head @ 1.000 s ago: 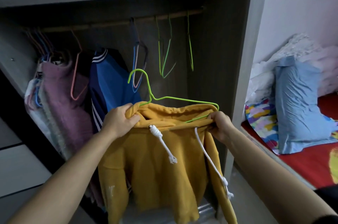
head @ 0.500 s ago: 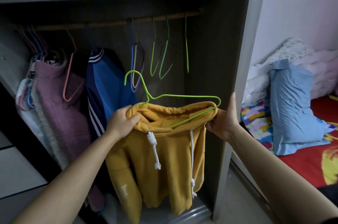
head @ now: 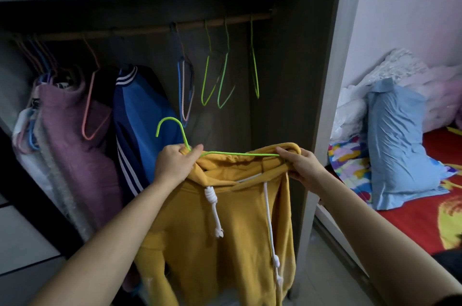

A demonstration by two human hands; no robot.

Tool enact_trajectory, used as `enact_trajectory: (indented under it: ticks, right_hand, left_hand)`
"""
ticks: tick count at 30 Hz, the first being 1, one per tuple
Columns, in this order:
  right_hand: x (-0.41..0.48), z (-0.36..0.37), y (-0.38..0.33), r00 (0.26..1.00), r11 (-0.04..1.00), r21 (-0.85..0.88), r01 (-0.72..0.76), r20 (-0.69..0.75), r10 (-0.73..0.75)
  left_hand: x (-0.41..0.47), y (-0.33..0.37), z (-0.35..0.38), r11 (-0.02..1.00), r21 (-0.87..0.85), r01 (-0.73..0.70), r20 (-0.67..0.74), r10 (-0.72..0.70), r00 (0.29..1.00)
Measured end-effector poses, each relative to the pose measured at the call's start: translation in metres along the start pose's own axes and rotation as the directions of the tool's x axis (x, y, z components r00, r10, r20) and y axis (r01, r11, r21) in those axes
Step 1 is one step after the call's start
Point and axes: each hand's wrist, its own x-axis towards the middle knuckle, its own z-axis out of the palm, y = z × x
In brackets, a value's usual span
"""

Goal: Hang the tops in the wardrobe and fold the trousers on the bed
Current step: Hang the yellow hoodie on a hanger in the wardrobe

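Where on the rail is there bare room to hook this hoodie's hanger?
Widest bare stretch of rail lies between the blue jacket and the blue-pink empty hangers. Narrower gaps separate the three green hangers. The left end, past the mauve top, is crowded.

Two bare forearms (head: 112, 230), left hand (head: 175, 163), right hand (head: 300, 165), possibly a dark sleeve edge (head: 450, 302) on right arm

Grips green hanger (head: 240, 154) neck and yellow hoodie (head: 225, 243) with left hand (head: 175, 163); pinches hoodie shoulder over hanger end with right hand (head: 300, 165). Above both hands, rail (head: 150, 30) with empty hangers (head: 207, 80); right of right hand, bed (head: 412, 215).
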Motion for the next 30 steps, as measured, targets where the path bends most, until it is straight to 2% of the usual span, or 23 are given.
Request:
enact_trajectory:
  ticks: [3,5,7,9,11,13,15,17,18,20,22,24,25,27,29,30]
  right_hand:
    - [0.004,-0.003,-0.005,0.992,0.967,-0.248,0.057,-0.095,-0.083]
    - [0.007,-0.009,-0.009,0.954,0.86,-0.499,0.106,-0.193,-0.229]
    - [0.008,-0.013,-0.014,0.909,0.752,-0.646,0.133,-0.224,-0.352]
    - [0.008,-0.012,-0.019,0.876,0.73,-0.664,0.159,-0.246,-0.415]
    - [0.006,-0.004,-0.027,0.865,0.782,-0.578,0.232,-0.245,-0.438]
    - [-0.002,0.011,-0.04,0.869,0.791,-0.493,0.361,-0.129,-0.477]
    - [-0.015,0.026,-0.053,0.841,0.735,-0.459,0.499,0.054,-0.538]
    - [-0.025,0.042,-0.057,0.81,0.699,-0.427,0.574,0.165,-0.563]
    - [-0.027,0.048,-0.056,0.812,0.711,-0.402,0.577,0.187,-0.553]
    - [-0.024,0.056,-0.053,0.856,0.758,-0.398,0.516,0.219,-0.468]
    - [-0.016,0.06,-0.048,0.911,0.753,-0.512,0.413,0.221,-0.349]
    - [-0.006,0.065,-0.042,0.92,0.697,-0.61,0.377,0.157,-0.359]
    - [-0.003,0.069,-0.04,0.91,0.706,-0.597,0.382,0.107,-0.401]
    - [0.0,0.078,-0.04,0.886,0.807,-0.432,0.402,-0.041,-0.463]
    - [0.0,0.084,-0.041,0.891,0.901,-0.173,0.397,-0.16,-0.424]
    - [0.002,0.084,-0.038,0.91,0.921,-0.144,0.363,-0.158,-0.384]
  left_hand:
    - [0.001,-0.001,-0.002,0.982,0.112,-0.152,-0.097,0.163,0.982]
    - [0.003,-0.002,-0.006,0.952,0.178,-0.25,-0.104,0.271,0.957]
    - [0.004,-0.006,-0.009,0.9,0.233,-0.369,-0.076,0.395,0.916]
    - [0.004,-0.008,-0.009,0.836,0.289,-0.467,-0.024,0.494,0.869]
    - [-0.001,-0.008,0.001,0.772,0.395,-0.498,0.103,0.501,0.859]
    - [-0.01,-0.008,0.016,0.708,0.532,-0.464,0.226,0.41,0.884]
    - [-0.014,-0.013,0.027,0.72,0.567,-0.399,0.232,0.326,0.917]
    - [-0.011,-0.015,0.029,0.83,0.486,-0.272,0.17,0.216,0.962]
    - [-0.008,-0.014,0.028,0.899,0.394,-0.189,0.148,0.141,0.979]
    - [-0.004,-0.011,0.023,0.995,0.099,0.025,0.173,-0.042,0.984]
    - [-0.007,-0.012,0.02,0.984,-0.088,0.156,0.308,-0.122,0.944]
    - [-0.014,-0.022,0.025,0.977,-0.134,0.165,0.383,-0.103,0.918]
    - [-0.019,-0.026,0.029,0.973,-0.156,0.17,0.388,-0.098,0.917]
    - [-0.025,-0.03,0.035,0.956,-0.214,0.2,0.381,-0.107,0.919]
    - [-0.025,-0.028,0.036,0.938,-0.268,0.218,0.344,-0.118,0.932]
    - [-0.024,-0.026,0.035,0.934,-0.291,0.208,0.309,-0.114,0.944]
